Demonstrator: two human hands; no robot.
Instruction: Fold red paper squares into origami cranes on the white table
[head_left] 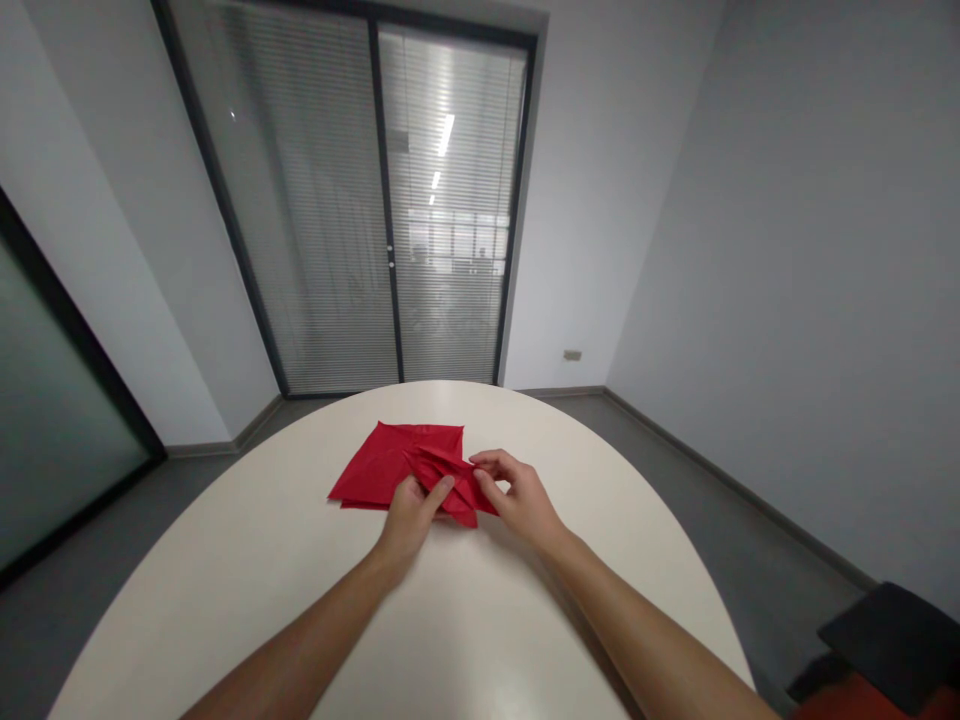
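A red sheet of thin paper or plastic (382, 465) lies on the white oval table (300, 590), flat on its left part and folded into creased flaps on its right. My left hand (409, 515) pinches a folded flap near the sheet's near edge, thumb on top. My right hand (517, 495) pinches the right end of the same folded part, fingers curled over it. Both hands are closed on the red sheet and rest close together at the table's middle.
Glass sliding doors with blinds (390, 200) stand behind the table. A dark glass panel (45, 400) is at the left. A black and red chair (885, 650) shows at the lower right. Grey floor surrounds the table.
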